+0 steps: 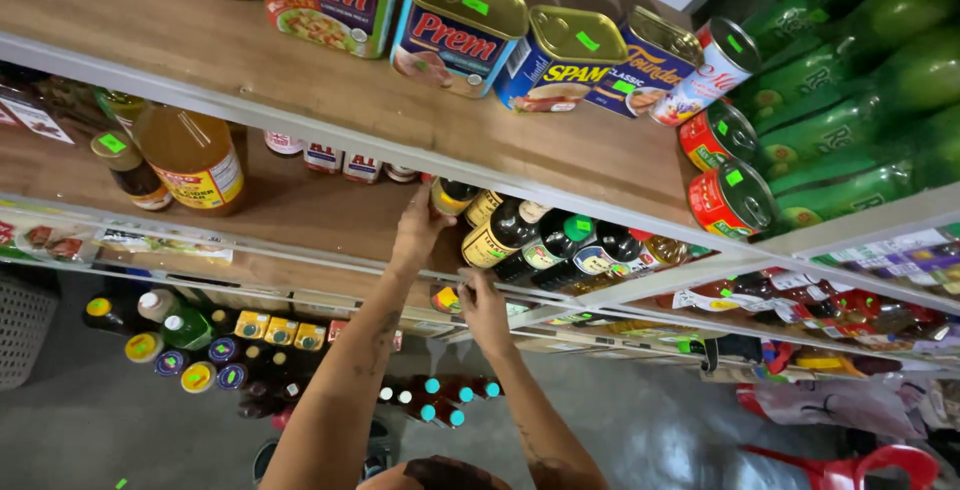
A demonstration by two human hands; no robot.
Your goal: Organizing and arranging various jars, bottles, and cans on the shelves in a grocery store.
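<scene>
On the middle shelf point(300, 215), left of the row of dark bottles point(545, 245), the left hand point(418, 230) closes its fingers on a small yellow-capped bottle point(452, 196) to steady it, while the right hand point(482, 302), nearer, pinches a small jar point(446, 299) at the shelf edge below.

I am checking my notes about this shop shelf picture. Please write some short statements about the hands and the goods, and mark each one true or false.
1. The left hand touches a dark bottle on the middle shelf. True.
2. The right hand rests on the top shelf. False: it is at the front edge of a lower shelf, below the bottles.
3. Rectangular meat tins stand on the top shelf. True.
4. The round red cans stand on the floor. False: they are on the top shelf, at the right.
</scene>
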